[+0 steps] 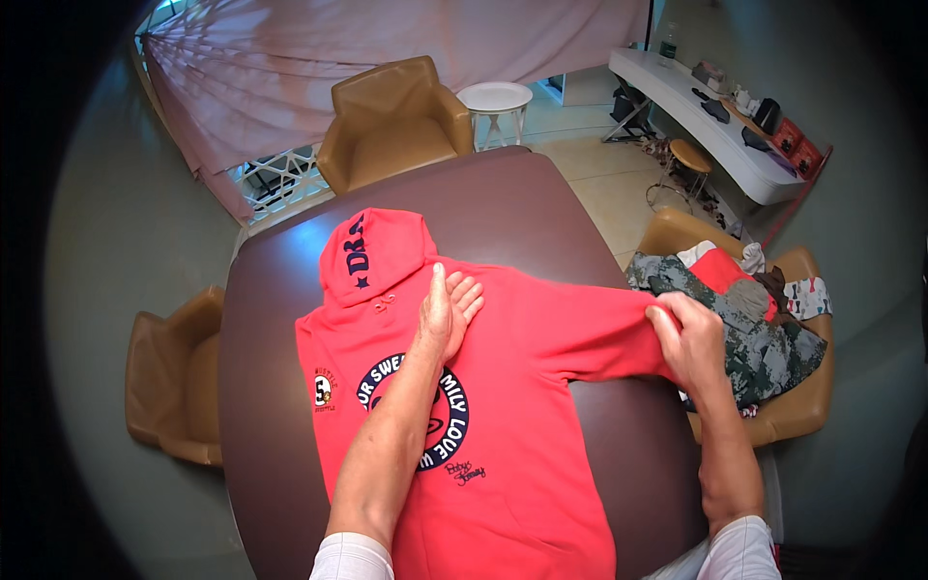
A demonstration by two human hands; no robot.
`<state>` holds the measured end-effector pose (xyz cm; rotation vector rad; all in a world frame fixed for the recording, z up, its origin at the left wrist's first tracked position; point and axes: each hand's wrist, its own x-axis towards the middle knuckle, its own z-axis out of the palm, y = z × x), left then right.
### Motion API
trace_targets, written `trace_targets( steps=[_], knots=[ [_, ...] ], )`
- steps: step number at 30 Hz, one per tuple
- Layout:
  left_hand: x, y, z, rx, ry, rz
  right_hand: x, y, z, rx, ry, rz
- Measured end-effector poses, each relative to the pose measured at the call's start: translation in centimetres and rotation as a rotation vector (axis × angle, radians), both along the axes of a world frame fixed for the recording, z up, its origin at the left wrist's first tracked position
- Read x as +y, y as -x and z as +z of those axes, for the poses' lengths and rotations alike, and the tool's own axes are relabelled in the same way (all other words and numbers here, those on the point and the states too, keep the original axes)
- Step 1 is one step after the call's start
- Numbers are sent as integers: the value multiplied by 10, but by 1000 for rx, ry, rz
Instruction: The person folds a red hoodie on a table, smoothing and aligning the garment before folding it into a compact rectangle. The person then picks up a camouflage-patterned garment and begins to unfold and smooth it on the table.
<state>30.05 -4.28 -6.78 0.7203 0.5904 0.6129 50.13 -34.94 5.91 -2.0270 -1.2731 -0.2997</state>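
Observation:
A red hooded sweatshirt lies front up on the brown table, its hood pointing to the far side. Dark lettering and a star mark the hood, and a round dark-and-white print is on the chest, partly covered by my left forearm. My left hand is edge-down on the upper chest, fingers extended, gripping nothing. At the right, my right hand pinches the end of the sleeve, which is stretched out sideways towards the table's edge. The other sleeve, with a small patch, lies folded in along the left side.
A tan armchair at the right holds a pile of clothes, some camouflage-patterned. Other tan armchairs stand beyond the table and at its left. Farther back are a round white side table, a stool and a white desk.

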Motion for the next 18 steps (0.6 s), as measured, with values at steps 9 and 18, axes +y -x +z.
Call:
trace_targets(
  steps=[9,18],
  knots=[
    [27,9,-31,-138,192,-14,-6,174,-32,141,358,678],
    [13,-19,-9,329,-286,104,-21,196,-60,244,477,725]
  ],
)
